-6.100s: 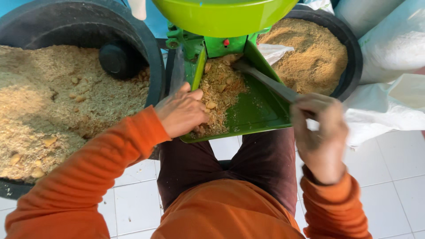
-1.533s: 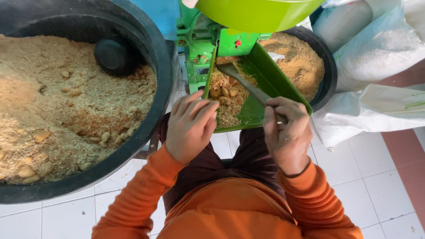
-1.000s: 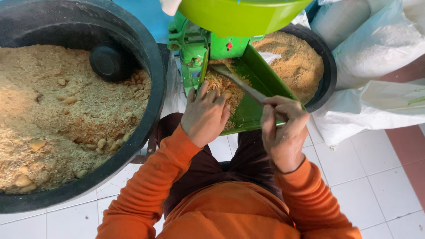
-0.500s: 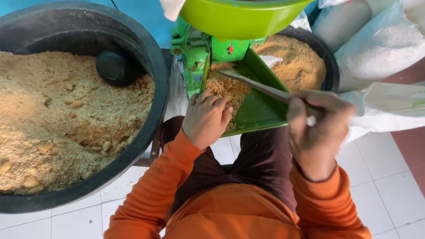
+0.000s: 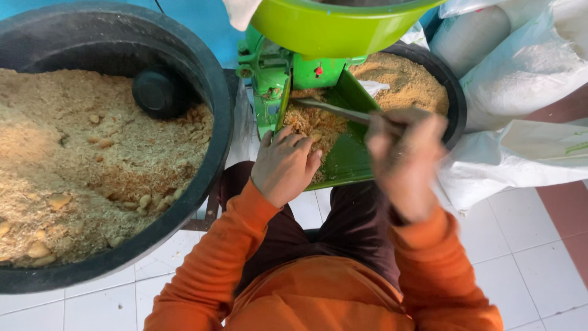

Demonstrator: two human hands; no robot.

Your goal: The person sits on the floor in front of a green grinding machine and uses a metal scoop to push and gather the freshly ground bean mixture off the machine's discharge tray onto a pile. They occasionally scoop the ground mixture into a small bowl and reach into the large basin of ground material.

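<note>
A green grinding machine (image 5: 288,73) with a lime hopper bowl (image 5: 331,24) stands in front of me. Its green chute tray (image 5: 352,156) holds crumbly tan meal (image 5: 312,122). My left hand (image 5: 283,165) lies palm down on the meal at the tray's left edge, fingers spread. My right hand (image 5: 404,159), blurred by motion, is closed around a thin grey metal tool (image 5: 334,110) whose tip reaches into the meal near the machine's outlet. Both arms wear orange sleeves.
A large black tub (image 5: 202,67) of tan meal with lumps and a small black bowl (image 5: 158,92) fills the left. A second black tub (image 5: 456,104) of meal sits behind the chute. White sacks (image 5: 520,67) lie at the right on a white tiled floor (image 5: 527,245).
My right hand has swung the metal tool from a steep slant to nearly level across the meal and pulled back toward me. My left hand stayed on the meal.
</note>
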